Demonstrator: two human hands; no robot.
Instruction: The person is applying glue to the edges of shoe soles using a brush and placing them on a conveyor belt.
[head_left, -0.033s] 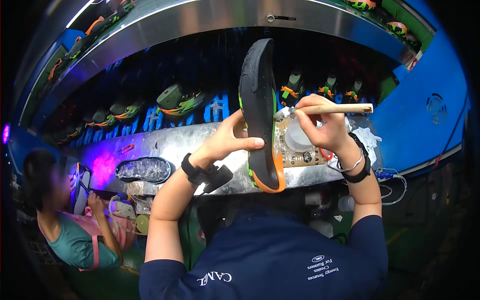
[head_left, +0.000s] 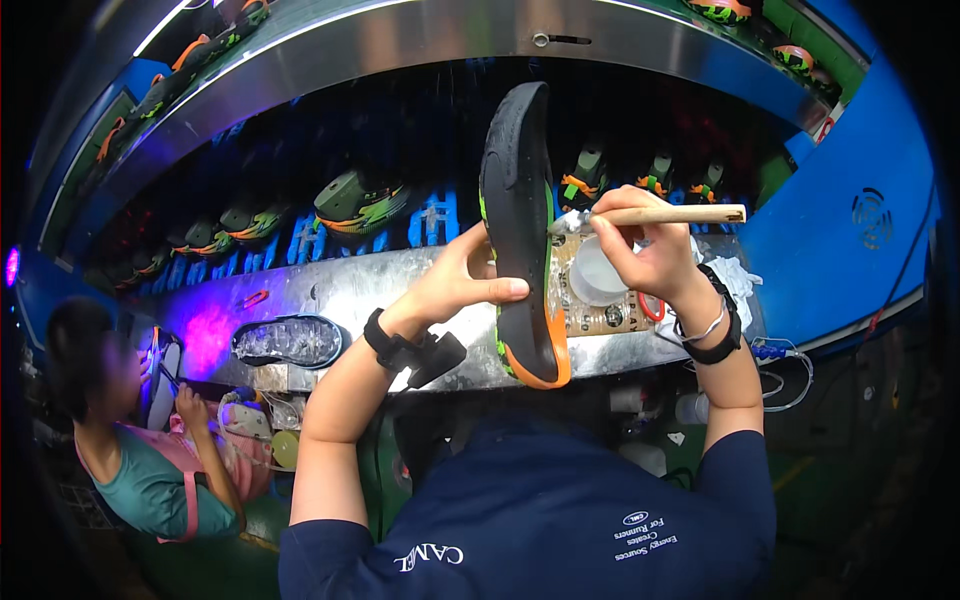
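My left hand (head_left: 468,273) grips a shoe (head_left: 517,220) from its left side, thumb across the black underside. The shoe stands upright with its black bottom toward me, green along the sides and orange at the heel. Pinched in my right hand (head_left: 648,248) is a brush (head_left: 690,214) with a pale wooden handle. Its whitish bristles meet the shoe's right edge, near mid-length. Below the brush, a translucent white cup (head_left: 598,275) sits on a brown printed sheet (head_left: 612,319), close to my right hand.
A metal bench (head_left: 400,278) carries a clear-wrapped sole (head_left: 287,342), white cloth (head_left: 737,283) and red-handled tool (head_left: 651,306). Behind it, several shoes on lasts (head_left: 355,203) line blue holders. A metal shelf (head_left: 560,40) crosses overhead. On the left, a co-worker (head_left: 150,470) handles another sole.
The shoe has shifted down very slightly in my left hand's grip area. The brush's bristle end has tilted up a little. Both hands are nearly in the same place.
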